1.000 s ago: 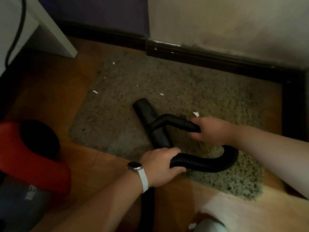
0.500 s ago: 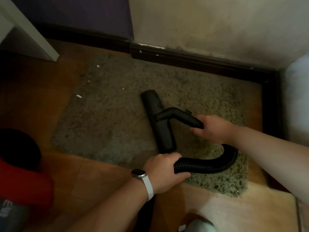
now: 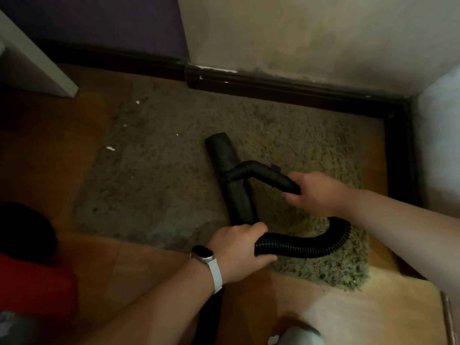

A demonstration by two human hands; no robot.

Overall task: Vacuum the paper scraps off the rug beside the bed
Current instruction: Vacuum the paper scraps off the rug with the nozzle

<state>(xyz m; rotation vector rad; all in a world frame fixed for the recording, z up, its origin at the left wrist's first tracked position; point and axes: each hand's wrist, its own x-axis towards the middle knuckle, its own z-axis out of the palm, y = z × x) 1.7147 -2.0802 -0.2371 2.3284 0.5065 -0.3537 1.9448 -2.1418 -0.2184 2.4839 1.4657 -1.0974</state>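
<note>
Two hands engaged: right hand curls round the wand, left hand grips the hose. Floor head lies on the rug just beyond the left hand; paper scraps well to its left.

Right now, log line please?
left hand: grips hose | right hand: grips nozzle neck | floor nozzle: on rug | paper scraps: rug's left edge

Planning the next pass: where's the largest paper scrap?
In the head view, the largest paper scrap lies at the left edge of the rug, left of the floor nozzle.
</note>
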